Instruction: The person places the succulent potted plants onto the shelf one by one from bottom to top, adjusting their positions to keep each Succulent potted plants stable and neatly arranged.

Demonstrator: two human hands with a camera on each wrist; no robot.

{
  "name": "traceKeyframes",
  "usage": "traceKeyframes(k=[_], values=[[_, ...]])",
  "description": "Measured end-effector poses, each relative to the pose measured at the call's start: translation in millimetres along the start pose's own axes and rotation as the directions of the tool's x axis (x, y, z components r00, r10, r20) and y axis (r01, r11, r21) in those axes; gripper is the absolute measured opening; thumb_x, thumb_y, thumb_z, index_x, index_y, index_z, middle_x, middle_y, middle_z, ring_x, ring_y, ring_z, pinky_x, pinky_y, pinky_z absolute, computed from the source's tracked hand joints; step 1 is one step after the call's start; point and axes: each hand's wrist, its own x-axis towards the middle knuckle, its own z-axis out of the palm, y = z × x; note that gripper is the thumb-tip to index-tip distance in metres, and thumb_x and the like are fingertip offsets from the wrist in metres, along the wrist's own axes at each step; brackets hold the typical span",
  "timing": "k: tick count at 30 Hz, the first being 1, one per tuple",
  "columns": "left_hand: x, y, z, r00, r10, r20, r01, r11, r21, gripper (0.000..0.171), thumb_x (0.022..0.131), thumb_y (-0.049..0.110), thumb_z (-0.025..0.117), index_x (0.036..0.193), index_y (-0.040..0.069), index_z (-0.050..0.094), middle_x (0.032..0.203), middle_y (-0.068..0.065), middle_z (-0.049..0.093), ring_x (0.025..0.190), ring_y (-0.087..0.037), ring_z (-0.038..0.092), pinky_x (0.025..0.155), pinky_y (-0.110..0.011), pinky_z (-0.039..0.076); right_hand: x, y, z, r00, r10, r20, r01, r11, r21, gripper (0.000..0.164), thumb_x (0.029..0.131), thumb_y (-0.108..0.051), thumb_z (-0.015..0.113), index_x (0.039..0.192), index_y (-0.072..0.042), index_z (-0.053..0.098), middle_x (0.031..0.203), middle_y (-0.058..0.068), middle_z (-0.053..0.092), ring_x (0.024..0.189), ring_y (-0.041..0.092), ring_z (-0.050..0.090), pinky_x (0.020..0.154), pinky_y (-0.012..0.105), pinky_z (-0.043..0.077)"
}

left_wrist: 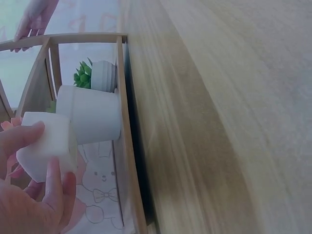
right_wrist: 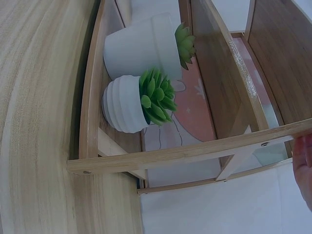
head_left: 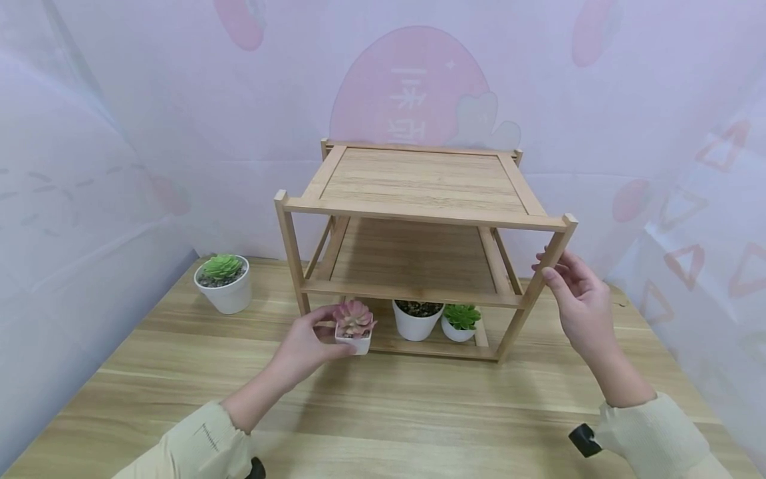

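Observation:
In the head view my left hand (head_left: pixel 304 351) pinches a small white square pot with a pink succulent (head_left: pixel 354 320), just in front of the bottom tier's left part. The left wrist view shows my thumb and fingers on either side of the white pot (left_wrist: pixel 51 141). My right hand (head_left: pixel 585 307) holds the front right post (head_left: pixel 543 276) of a three-tier wooden shelf (head_left: pixel 419 179), between thumb and fingers. On the bottom tier stand a larger white pot (head_left: pixel 417 324), its plant hidden by the middle tier in the head view, and a small ribbed white pot with a green succulent (right_wrist: pixel 126 103).
A white pot with a pale green succulent (head_left: pixel 224 285) stands on the wooden table (head_left: pixel 419 406) left of the shelf. Behind and at both sides hangs a printed pale cloth (head_left: pixel 251 120). The top tier and middle tier (head_left: pixel 419 256) hold no pots.

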Motion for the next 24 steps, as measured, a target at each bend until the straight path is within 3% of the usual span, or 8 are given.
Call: traceKeyframes(k=[7,24], values=[[-2.6,11.8,0.9,1.000,0.004,0.004,-0.004,1.000,0.013,0.077,0.078,0.006,0.087,0.143,-0.009,0.050,0.134,-0.026,0.058,0.114,-0.037,0.066,0.087,-0.041,0.060,-0.1,0.5,-0.9,1.000,0.001,0.003,-0.001,0.999,-0.032,0.036,0.103,0.002,0.056,0.139,0.001,0.058,0.113,-0.004,0.071,0.103,0.008,0.068,0.092,0.016,0.051],[-9.7,26.7,2.4,1.000,0.004,0.003,-0.005,0.999,0.051,0.079,0.076,0.008,0.090,0.144,-0.005,0.052,0.135,-0.022,0.061,0.118,-0.038,0.064,0.092,-0.045,0.058,-0.1,-0.4,-0.2,1.000,0.011,0.004,-0.011,1.000,-0.004,0.036,0.103,0.004,0.056,0.138,-0.005,0.060,0.113,-0.002,0.071,0.103,0.010,0.068,0.092,0.015,0.051]])
